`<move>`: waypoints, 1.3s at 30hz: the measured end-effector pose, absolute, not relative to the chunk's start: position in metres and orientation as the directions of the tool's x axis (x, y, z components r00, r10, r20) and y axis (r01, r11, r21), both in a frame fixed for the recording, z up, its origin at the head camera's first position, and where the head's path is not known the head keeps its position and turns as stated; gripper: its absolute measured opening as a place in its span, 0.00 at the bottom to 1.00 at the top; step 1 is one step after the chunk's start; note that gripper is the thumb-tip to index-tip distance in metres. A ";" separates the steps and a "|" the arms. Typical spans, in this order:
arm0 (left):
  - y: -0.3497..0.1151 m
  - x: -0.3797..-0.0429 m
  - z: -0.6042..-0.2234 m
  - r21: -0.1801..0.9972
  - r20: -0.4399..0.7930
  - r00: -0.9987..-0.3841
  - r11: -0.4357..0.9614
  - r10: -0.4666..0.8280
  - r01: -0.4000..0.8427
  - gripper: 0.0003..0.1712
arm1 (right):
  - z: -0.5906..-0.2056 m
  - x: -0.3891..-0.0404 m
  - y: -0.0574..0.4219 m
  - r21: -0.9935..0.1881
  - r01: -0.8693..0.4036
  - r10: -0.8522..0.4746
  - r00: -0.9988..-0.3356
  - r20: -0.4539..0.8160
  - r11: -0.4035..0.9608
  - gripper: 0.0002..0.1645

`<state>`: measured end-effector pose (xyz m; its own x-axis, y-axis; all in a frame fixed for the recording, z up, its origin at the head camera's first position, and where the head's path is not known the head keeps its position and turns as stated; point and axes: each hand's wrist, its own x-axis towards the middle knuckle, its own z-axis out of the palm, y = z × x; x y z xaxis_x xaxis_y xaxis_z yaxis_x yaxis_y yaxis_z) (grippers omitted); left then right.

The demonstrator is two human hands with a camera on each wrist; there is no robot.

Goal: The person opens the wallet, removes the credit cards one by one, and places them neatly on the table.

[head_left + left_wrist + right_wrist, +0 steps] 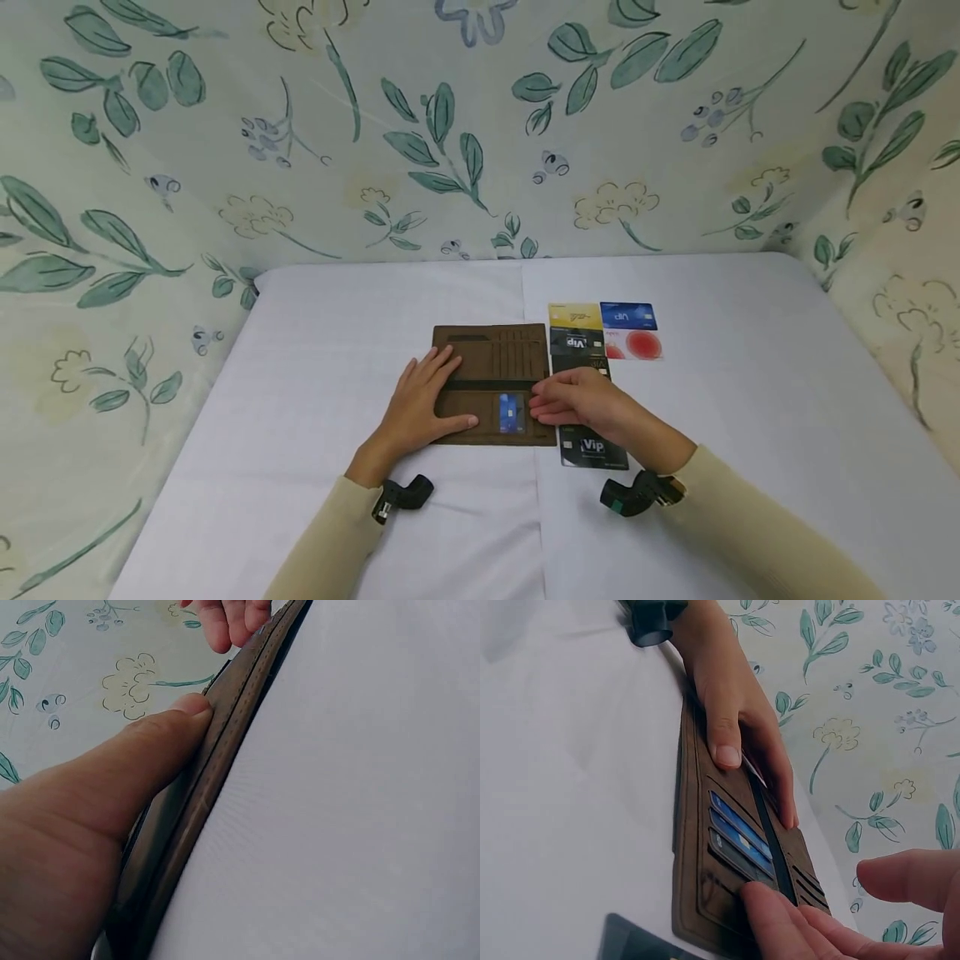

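A brown wallet point(465, 367) lies spread open on the white table. My left hand point(422, 400) rests on its left side, fingers spread and thumb point(161, 735) on the lower half. Over the wallet's right edge is my right hand point(581, 400), fingertips point(761, 900) touching the leather near the card slots. Its thumb point(907, 877) stands apart from the fingers, with nothing between them. Blue cards point(739, 836) and a dark card point(727, 853) sit in the lower slots. The right hand partly hides a dark card point(581, 363) beside the wallet.
Right of the wallet lie a yellow card point(575, 315), a black Vip card point(576, 342), a blue card point(628, 316), a white card with red circles point(641, 345) and a lower black Vip card point(594, 448). Floral cloth point(465, 225) hangs behind the white table point(337, 333).
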<state>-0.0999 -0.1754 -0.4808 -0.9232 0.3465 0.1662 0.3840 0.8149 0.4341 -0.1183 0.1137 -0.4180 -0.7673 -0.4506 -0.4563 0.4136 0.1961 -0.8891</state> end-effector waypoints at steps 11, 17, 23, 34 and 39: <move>-0.174 -0.098 -0.481 0.432 0.171 -0.923 0.815 0.346 0.385 0.57 | -0.420 -0.113 0.112 -0.862 0.493 -0.490 -0.727 -0.481 0.117 0.24; -0.173 -0.098 -0.479 0.426 0.160 -0.923 0.819 0.349 0.384 0.57 | -0.420 -0.115 0.110 -0.833 0.547 -0.471 -0.715 -0.517 0.084 0.23; -0.173 -0.098 -0.479 0.423 0.164 -0.922 0.819 0.351 0.388 0.58 | -0.418 -0.117 0.107 -0.819 0.568 -0.458 -0.708 -0.537 0.084 0.22; -0.174 -0.098 -0.478 0.420 0.184 -0.916 0.814 0.356 0.401 0.57 | -0.411 -0.120 0.101 -0.827 0.546 -0.450 -0.710 -0.542 0.134 0.23; -0.172 -0.099 -0.480 0.414 0.167 -0.920 0.822 0.355 0.392 0.58 | -0.412 -0.122 0.105 -0.824 0.552 -0.474 -0.697 -0.539 0.124 0.23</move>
<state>-0.0986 -0.1724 -0.4797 -0.9199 0.3549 0.1667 0.3920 0.8218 0.4135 -0.1222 0.1050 -0.4117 -0.6968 -0.4737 -0.5386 0.5524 0.1244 -0.8242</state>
